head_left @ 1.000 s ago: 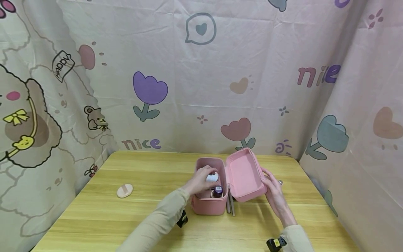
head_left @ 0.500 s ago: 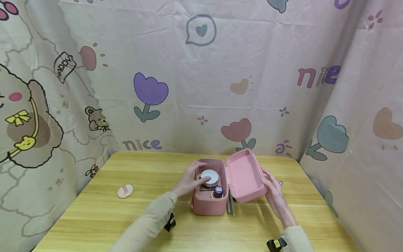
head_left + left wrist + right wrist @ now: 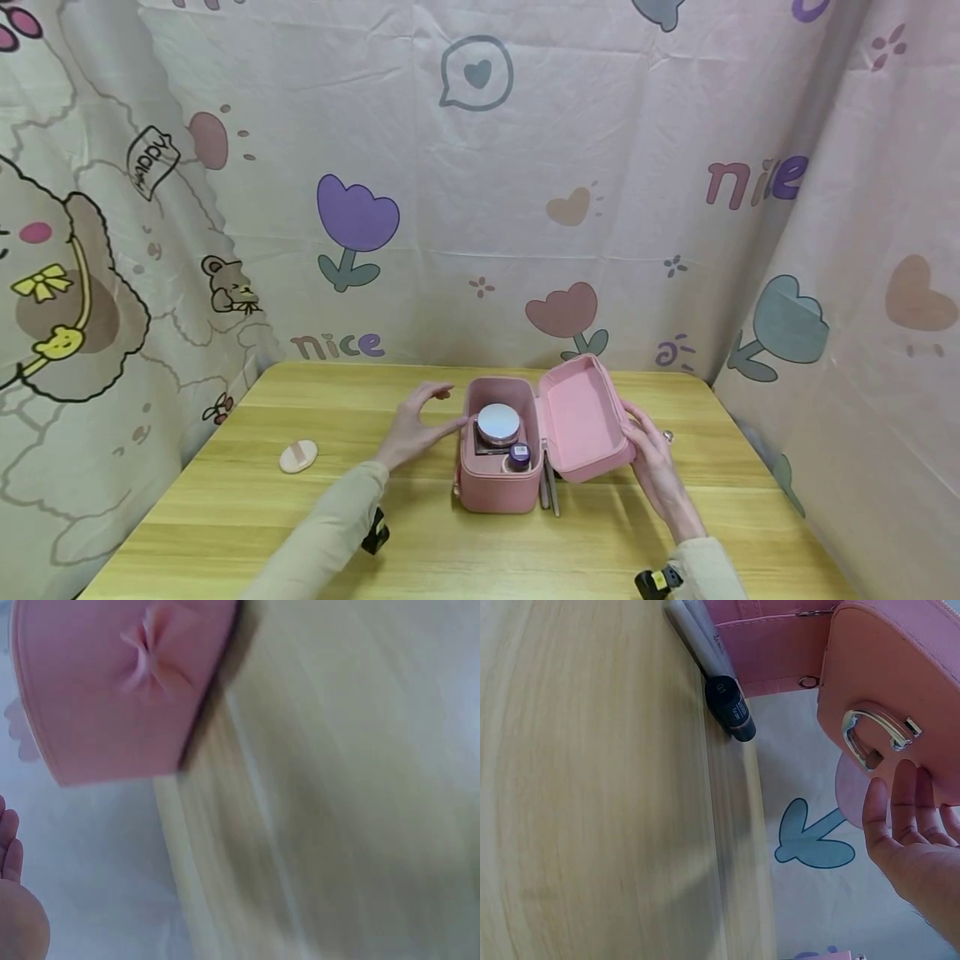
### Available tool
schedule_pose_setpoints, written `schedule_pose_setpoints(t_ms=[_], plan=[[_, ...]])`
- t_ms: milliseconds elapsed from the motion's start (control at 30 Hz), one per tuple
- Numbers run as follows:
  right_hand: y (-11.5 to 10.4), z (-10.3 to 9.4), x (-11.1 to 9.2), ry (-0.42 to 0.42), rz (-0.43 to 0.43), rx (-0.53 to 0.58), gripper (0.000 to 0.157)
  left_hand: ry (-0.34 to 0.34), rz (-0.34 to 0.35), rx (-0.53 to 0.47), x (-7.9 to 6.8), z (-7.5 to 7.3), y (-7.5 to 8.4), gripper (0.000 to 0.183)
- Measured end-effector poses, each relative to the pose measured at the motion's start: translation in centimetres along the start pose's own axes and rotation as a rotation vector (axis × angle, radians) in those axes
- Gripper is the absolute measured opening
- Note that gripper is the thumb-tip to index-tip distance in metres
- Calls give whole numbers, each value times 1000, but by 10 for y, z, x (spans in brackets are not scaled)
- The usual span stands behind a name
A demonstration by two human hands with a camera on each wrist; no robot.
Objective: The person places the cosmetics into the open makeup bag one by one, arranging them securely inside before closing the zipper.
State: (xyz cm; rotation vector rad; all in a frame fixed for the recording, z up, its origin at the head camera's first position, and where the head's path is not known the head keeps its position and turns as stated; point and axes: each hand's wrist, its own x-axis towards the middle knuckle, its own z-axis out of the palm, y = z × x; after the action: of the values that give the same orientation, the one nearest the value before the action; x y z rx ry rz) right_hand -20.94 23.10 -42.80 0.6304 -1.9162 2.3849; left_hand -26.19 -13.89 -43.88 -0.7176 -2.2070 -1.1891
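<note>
A pink makeup case (image 3: 498,492) stands with its lid (image 3: 585,417) swung out to the right. In the case, a round white-topped compact (image 3: 498,422) rests over a dark square palette (image 3: 487,448). A small purple-capped bottle (image 3: 519,456) is in front of them. My left hand (image 3: 411,431) is just left of the case, thumb and fingers spread, holding nothing; its thumb tip is right at the case wall. My right hand (image 3: 654,454) holds the lid's right edge. In the right wrist view its fingers (image 3: 904,799) lie against the lid's outside, below the handle (image 3: 874,735); the thumb is hidden there.
A round powder puff (image 3: 298,456) lies on the wooden table (image 3: 225,517) at left. Two slim grey tubes (image 3: 553,492) and a black-capped tube (image 3: 731,709) lie right of the case. A small silvery thing (image 3: 668,435) shows behind my right hand. A patterned curtain (image 3: 450,183) borders the table.
My left hand let go of the white-topped compact, leaving it in the case, and moved out to the left. My right hand and the lid stayed in place.
</note>
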Motion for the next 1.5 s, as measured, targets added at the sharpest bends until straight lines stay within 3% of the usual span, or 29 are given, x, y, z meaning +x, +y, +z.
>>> schedule_pose_setpoints(t_ms=[233, 600, 800, 1167, 1333, 1500], plan=[[0, 1, 0, 5, 9, 1, 49, 44, -100, 87, -14, -29, -21, 59], [1, 0, 1, 7, 4, 7, 49, 146, -139, 269, -42, -81, -54, 59], [2, -1, 0, 5, 2, 11, 49, 208, -238, 298, -55, -108, -69, 61], [-1, 0, 1, -1, 18, -3, 49, 73, -597, 308, -85, -157, -86, 80], [-1, -1, 1, -2, 21, -2, 49, -20, -670, 316, -101, -172, -88, 85], [-1, -1, 0, 3, 23, -2, 49, -76, -670, 394, -109, -175, -92, 88]])
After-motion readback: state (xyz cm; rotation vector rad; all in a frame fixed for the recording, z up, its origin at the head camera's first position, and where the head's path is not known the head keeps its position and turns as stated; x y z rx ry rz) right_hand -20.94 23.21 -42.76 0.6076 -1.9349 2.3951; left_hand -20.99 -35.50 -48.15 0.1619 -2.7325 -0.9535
